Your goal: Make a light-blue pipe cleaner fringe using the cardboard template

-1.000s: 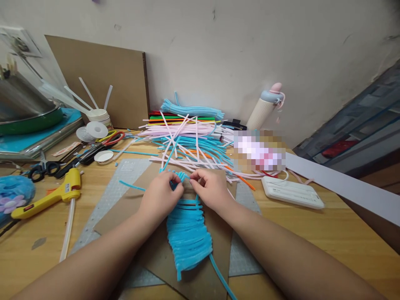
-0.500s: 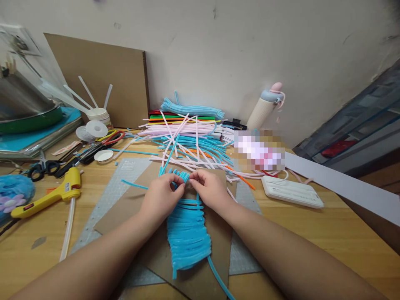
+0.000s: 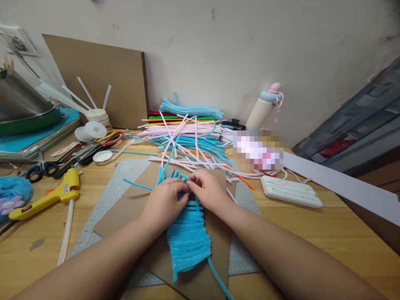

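A woven panel of blue pipe cleaners lies on brown cardboard, close in front of me. At its far end, where the rows sit looser, both hands pinch the blue strands. My left hand has thumb and forefinger closed on a pipe cleaner, with its loose end sticking out to the left. Beside it, fingertips nearly touching, my right hand is closed on the same part of the weave. The exact strand between the fingertips is partly hidden. One blue end trails off the panel's lower right corner.
Heaped pipe cleaners in pink, blue and other colours lie behind the cardboard. A yellow glue gun and black scissors are at left. A white power bank and a bottle are at right. A grey cutting mat lies beneath.
My left hand has shifted slightly right and down, its fingers now lower on the weave. More strand ends show above it. The right hand stays nearly in place.
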`<state>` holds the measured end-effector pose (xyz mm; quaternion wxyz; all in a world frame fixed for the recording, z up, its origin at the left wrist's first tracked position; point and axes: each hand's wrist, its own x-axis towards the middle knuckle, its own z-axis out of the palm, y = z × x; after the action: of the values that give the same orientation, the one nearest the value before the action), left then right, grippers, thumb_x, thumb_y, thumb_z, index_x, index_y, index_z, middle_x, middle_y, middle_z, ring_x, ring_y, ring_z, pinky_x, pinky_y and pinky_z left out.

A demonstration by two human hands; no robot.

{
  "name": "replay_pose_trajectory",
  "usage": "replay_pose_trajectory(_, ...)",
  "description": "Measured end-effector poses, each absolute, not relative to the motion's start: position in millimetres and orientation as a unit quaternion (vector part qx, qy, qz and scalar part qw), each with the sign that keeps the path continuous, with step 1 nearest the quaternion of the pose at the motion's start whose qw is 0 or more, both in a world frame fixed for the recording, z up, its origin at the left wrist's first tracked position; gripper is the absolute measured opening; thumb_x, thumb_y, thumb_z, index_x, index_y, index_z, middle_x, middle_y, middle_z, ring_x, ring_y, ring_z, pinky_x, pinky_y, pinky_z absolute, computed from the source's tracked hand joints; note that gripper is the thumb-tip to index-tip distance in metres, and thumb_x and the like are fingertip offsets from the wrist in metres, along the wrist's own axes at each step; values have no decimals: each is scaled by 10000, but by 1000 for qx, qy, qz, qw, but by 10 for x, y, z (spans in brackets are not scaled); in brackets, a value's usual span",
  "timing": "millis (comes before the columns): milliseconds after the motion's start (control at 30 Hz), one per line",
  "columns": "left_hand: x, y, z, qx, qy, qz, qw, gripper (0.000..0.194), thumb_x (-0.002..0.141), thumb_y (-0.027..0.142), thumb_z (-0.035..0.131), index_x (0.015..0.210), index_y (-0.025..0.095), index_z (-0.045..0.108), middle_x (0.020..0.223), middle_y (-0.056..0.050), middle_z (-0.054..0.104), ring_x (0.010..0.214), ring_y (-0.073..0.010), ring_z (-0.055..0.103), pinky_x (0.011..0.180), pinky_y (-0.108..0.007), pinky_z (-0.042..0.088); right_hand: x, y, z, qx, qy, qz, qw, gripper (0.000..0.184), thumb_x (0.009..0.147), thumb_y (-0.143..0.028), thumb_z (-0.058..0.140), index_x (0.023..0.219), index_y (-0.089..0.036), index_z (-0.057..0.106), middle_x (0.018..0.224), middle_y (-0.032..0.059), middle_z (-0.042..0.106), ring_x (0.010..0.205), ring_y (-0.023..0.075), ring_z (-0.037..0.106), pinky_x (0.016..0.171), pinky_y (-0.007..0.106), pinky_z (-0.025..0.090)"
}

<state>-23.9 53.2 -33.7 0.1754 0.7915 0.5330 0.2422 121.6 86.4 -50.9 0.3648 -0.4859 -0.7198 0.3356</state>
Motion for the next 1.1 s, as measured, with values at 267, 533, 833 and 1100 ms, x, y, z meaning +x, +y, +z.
replay_pose_trajectory(267,-243,530,-321,790,534,216,210,110,775,211,483,763,204,591,787,-12,596,766,-161,548,676,-275,422,1253,909,-482,-475,-577,483,456,191,777,-342,511,818,-166,571,655,-5,572,431,80,440,415,212,349)
replay_pose_trajectory(533,-234,647,-375,761,594,201,167,95,730,190,496,712,200,589,819,-24,564,721,-154,542,643,-263,407,1251,903,-509,-491,-618,410,457,139,754,-280,533,845,-177,555,675,-10,590,487,90,484,484,217,381)
replay_pose_trajectory(833,-291,651,-355,657,662,300,201,100,724,266,502,728,191,568,656,9,599,569,-126,536,550,-238,379,1283,832,-440,-470,-770,228,366,98,761,-157,510,780,-183,602,785,15,609,717,134,531,632,238,381)
replay_pose_trajectory(1100,-294,621,-340,659,656,305,207,115,733,281,509,732,191,580,618,18,609,538,-120,544,518,-232,371,1280,812,-391,-502,-783,215,299,82,748,-162,506,750,-185,585,768,19,602,698,144,523,594,244,356)
